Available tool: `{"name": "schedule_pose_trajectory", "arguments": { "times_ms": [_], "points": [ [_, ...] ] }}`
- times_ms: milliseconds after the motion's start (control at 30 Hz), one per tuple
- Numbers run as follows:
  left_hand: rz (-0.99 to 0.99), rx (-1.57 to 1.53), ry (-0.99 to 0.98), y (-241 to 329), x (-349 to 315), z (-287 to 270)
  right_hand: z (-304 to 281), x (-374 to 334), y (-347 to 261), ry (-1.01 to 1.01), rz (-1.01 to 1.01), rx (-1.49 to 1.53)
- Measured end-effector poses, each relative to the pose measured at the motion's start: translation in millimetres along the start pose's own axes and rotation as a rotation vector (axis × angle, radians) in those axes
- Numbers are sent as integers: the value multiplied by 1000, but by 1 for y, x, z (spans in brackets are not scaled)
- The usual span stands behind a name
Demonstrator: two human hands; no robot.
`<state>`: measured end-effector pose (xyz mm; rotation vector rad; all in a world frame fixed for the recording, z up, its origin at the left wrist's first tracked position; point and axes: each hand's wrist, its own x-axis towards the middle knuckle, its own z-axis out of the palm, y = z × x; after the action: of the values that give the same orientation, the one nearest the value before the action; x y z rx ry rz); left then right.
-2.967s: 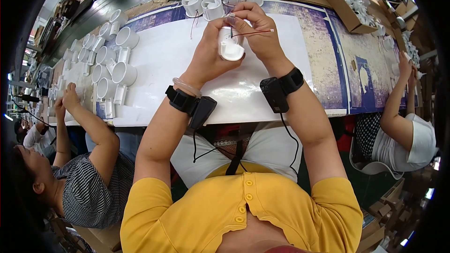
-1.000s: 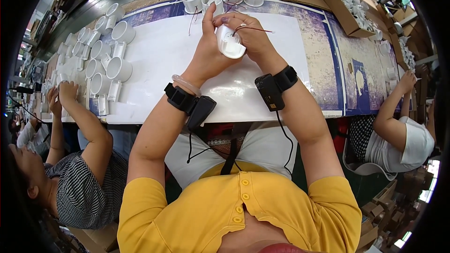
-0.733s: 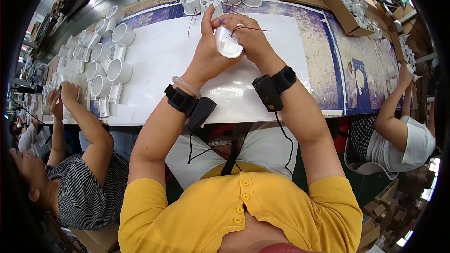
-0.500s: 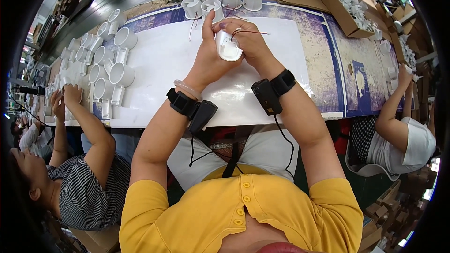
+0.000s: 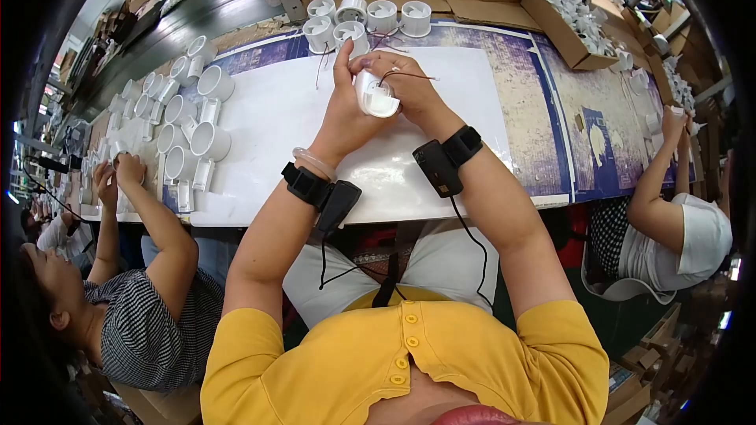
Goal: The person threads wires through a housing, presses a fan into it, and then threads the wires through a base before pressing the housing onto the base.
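Both my hands are wrapped round a white plastic housing (image 5: 377, 101) above the white work sheet. Its open, notched end tilts toward me, and thin dark red and black wires (image 5: 409, 75) come out of it to the right. My left hand (image 5: 347, 112) grips it from the left, with the thumb pointing away from me. Closed on the far right side is my right hand (image 5: 417, 86); its fingers cover the far end of the housing. Just beyond my hands stand several round white fan units (image 5: 350, 35) with vanes inside and thin wires trailing out.
Several white cups with side brackets (image 5: 211, 142) stand at the left. A cardboard box of white parts (image 5: 571, 27) is at the far right. Co-workers sit on both sides, one in a checked top (image 5: 150, 323), one in a white shirt (image 5: 685, 244). Black devices are strapped to my wrists.
The view has shifted slightly, so the table sits lower in it. My hands and the housing appear a little further left, with the same two-handed hold.
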<state>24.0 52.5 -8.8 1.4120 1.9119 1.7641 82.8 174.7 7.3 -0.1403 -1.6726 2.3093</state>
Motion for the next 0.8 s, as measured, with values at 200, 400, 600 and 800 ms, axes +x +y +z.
{"name": "schedule_pose_trajectory", "arguments": {
  "times_ms": [200,400,600,800],
  "points": [
    [25,-28,-6,1,-4,-2,-2,-1,15,-42,-65,140],
    [33,0,-3,4,-7,-2,4,-10,18,25,-104,170],
    [96,70,-22,-1,-4,-9,9,-4,19,101,-152,124],
    [66,69,-16,1,-1,-4,5,-5,14,111,-96,152]
  ]
}}
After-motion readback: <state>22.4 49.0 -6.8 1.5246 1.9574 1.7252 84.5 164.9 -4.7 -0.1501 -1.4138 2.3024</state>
